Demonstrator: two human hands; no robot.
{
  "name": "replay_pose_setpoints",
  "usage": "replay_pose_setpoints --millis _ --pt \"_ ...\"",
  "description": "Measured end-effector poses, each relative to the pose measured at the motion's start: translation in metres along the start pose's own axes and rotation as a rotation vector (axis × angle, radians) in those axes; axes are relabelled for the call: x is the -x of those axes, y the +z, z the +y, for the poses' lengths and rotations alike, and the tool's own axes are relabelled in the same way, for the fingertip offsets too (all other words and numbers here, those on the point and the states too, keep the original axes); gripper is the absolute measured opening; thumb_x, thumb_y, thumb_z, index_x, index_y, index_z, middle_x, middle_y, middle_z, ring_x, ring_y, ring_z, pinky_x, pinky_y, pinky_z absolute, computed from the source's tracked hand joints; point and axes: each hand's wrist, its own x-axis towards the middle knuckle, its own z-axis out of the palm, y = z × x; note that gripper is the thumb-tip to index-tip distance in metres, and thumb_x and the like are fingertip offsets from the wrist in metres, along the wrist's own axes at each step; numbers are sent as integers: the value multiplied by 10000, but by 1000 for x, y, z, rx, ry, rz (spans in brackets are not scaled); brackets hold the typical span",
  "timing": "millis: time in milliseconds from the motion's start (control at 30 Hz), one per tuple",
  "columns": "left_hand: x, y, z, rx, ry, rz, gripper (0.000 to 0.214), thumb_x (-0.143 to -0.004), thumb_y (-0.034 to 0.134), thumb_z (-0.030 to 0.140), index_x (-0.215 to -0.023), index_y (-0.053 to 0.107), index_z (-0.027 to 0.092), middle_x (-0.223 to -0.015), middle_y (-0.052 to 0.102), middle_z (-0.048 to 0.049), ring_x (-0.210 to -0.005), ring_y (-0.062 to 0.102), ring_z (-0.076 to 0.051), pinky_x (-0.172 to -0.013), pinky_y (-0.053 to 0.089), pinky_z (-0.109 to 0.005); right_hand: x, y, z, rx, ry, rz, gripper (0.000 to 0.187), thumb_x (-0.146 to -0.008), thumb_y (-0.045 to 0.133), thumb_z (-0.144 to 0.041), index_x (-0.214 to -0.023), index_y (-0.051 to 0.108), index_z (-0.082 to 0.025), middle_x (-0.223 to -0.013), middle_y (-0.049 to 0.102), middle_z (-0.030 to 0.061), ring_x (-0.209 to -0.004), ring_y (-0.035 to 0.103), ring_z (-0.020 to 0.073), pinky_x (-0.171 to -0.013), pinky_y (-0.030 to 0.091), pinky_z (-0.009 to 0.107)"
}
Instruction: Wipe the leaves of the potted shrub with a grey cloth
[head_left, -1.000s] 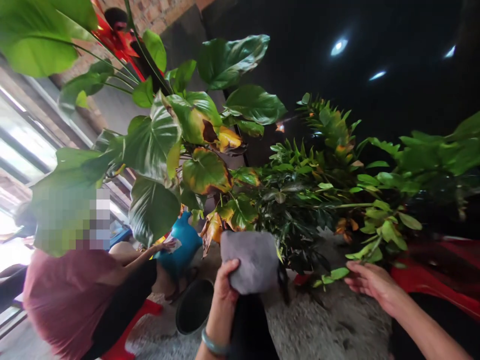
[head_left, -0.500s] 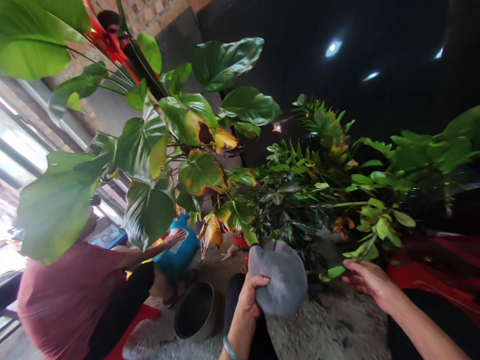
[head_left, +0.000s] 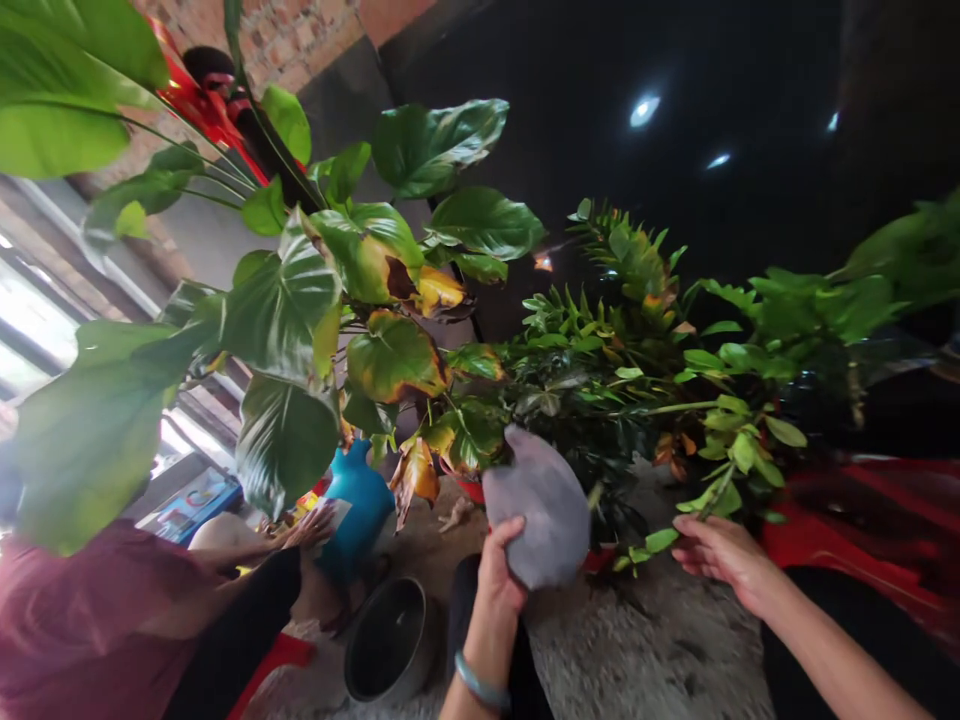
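Note:
My left hand [head_left: 501,570], with a pale bracelet on the wrist, is closed on the edge of a rounded grey cloth-like piece [head_left: 544,510]; its exact kind is unclear. This piece is held up in front of the dark leaves. To the right, my right hand [head_left: 716,555] has its thumb and fingers closed about a thin leafy branch [head_left: 724,490] of a green potted plant. Small light-green leaves hang past the fingertips. The exact point of grip is partly hidden by the leaves.
A large-leaved plant [head_left: 289,310] with browned leaf edges fills the upper left. Below it stand a dark bucket [head_left: 386,640] and a blue vase [head_left: 352,500], which a person in a pink shirt [head_left: 105,620] touches with a white cloth. Red plastic [head_left: 862,530] lies at right.
The grey piece has tilted and shifted slightly left with my left hand. My right hand keeps its grip on the branch. The whole view has turned slightly.

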Motion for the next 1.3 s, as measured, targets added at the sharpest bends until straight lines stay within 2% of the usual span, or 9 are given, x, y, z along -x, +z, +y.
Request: replay_pose_setpoints --millis 133,400,533,667,767,867,1000,1100,1300 --pt "20 -9 -22 -48 -116 -157 319 -337 659 107 -648 628 171 -606 691 -61 -714 675 -321 -712 530 -416 -1 -4 1 -15 -5 -28 164 -612 694 -96 -608 567 -199 -465 627 -1 -405 615 167 -407 472 236" --pt "11 32 61 218 429 -88 225 -503 662 238 -726 635 232 -627 679 9 -676 648 -216 -691 516 -320 1 -1 -2 -12 -13 -21 171 -622 708 -73 -613 578 -184 -448 620 4 -413 622 160 -421 482 226" --pt "1 35 25 134 170 33 201 -549 668 180 -746 630 181 -644 686 -31 -624 643 -216 -711 516 -356 2 1 -2 -27 -28 -11 162 -626 695 -76 -616 573 -183 -438 615 -1 -387 605 145 -388 466 206" --pt "5 27 -25 -26 -80 -25 206 -464 694 128 -659 626 137 -591 671 -74 -636 662 -260 -750 523 -395 3 0 -1 -57 -45 -11 166 -639 661 -67 -597 558 -190 -427 599 -21 -350 573 127 -371 449 200" --pt "11 35 -21 -52 -51 -188 278 -390 722 128 -656 642 131 -577 665 -60 -671 672 -283 -778 519 -406 2 -2 0 -77 -63 -31 156 -636 681 -103 -600 557 -190 -438 601 -13 -363 583 137 -384 458 212" --pt "12 58 11 -23 80 -346 307 -385 745 183 -674 657 129 -605 673 -40 -634 659 -247 -747 518 -379 1 -2 0 -33 -47 -1 169 -638 686 -112 -603 540 -190 -440 601 1 -404 609 151 -401 464 215" --pt "2 96 38 73 310 -344 310 -396 770 217 -675 650 154 -665 685 -1 -598 615 -159 -658 493 -280 2 1 -3 8 -32 12 151 -650 667 -109 -639 541 -191 -441 592 -14 -404 603 138 -403 457 206" --pt "-6 104 19 -33 313 -287 365 -393 785 208 -732 663 151 -702 698 -14 -616 611 -163 -659 492 -288 3 3 -4 18 -47 4 157 -661 654 -118 -624 524 -198 -441 581 -23 -401 596 129 -408 453 201" --pt "2 67 -31 -389 129 -341 409 -333 765 140 -731 673 119 -610 676 -38 -568 591 -185 -551 461 -286 1 -3 1 55 -77 -7 265 -676 610 -103 -517 430 -214 -382 507 -46 -358 532 110 -393 422 201"
